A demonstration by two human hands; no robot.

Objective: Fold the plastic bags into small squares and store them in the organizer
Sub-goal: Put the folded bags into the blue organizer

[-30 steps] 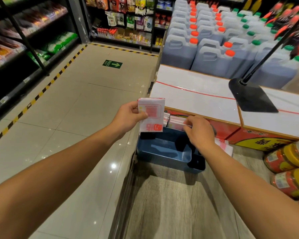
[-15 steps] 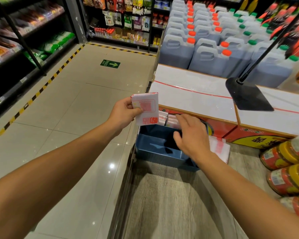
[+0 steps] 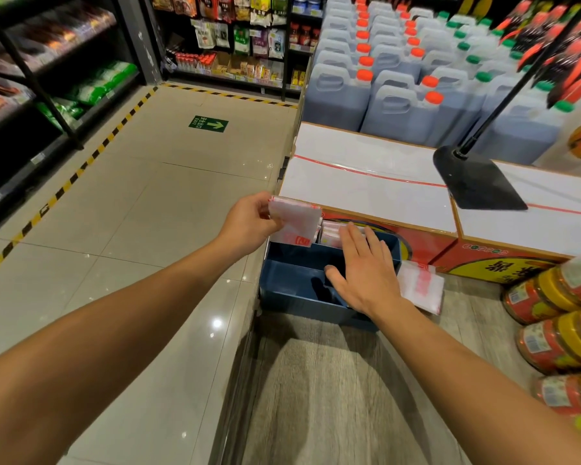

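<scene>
A blue organizer (image 3: 292, 293) with compartments sits on the wooden shelf at its far left edge. My left hand (image 3: 249, 223) holds a folded white-and-red plastic bag (image 3: 294, 219) just above the organizer's back left corner. Several folded bags (image 3: 331, 231) stand upright in the back compartment. My right hand (image 3: 363, 270) lies flat over the organizer with fingers spread, its fingertips touching those stored bags, holding nothing. Another unfolded white-and-red bag (image 3: 420, 285) lies on the shelf right of the organizer.
White-topped cartons (image 3: 366, 182) stand directly behind the organizer, with a black stand base (image 3: 473, 182) on them. Large jugs (image 3: 396, 109) are stacked further back. Jars with yellow lids (image 3: 550, 317) fill the right side. The tiled aisle floor (image 3: 148, 213) drops away on the left.
My left hand has lowered the folded bag towards the organizer's back corner. My right hand has opened flat and slid forward over the stored bags.
</scene>
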